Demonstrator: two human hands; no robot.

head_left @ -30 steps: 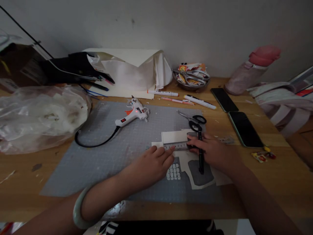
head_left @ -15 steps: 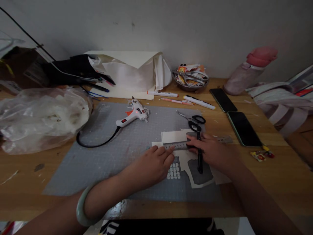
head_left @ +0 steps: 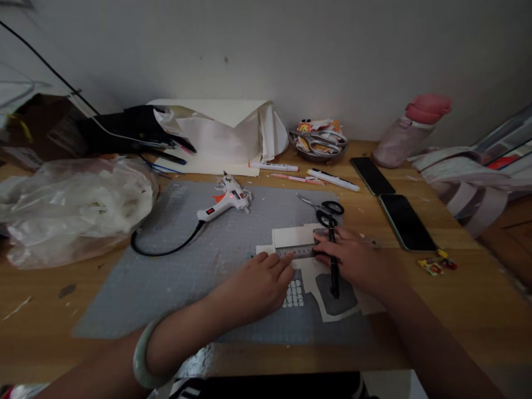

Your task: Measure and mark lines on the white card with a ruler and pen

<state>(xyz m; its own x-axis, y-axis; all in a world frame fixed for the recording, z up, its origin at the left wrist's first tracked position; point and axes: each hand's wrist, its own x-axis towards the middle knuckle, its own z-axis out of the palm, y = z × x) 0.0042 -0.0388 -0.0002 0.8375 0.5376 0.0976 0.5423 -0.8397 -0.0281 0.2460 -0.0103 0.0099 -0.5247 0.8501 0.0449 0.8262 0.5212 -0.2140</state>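
A clear ruler (head_left: 301, 252) lies across cut white card (head_left: 293, 236) on the grey cutting mat (head_left: 166, 288). My left hand (head_left: 260, 282) presses the ruler's left part, index finger stretched along it and the other fingers curled. My right hand (head_left: 355, 257) is over the ruler's right part, fingertips on the ruler and card. A black pen (head_left: 334, 271) is held across its fingers, pointing toward me. Rows of small white pieces (head_left: 295, 293) lie beside my left hand. Black-handled scissors (head_left: 326, 208) lie just beyond my right hand.
A white glue gun (head_left: 224, 202) with a lit red light lies on the mat, its cord curving left. Markers (head_left: 334, 180) and two phones (head_left: 407, 221) lie behind and to the right. A plastic bag (head_left: 75, 205), a bowl (head_left: 318, 152) and a bottle (head_left: 405, 138) stand around the edges.
The camera view has shifted slightly, so the things at the back appear a little lower. Both hands keep about the same place on the ruler and card.
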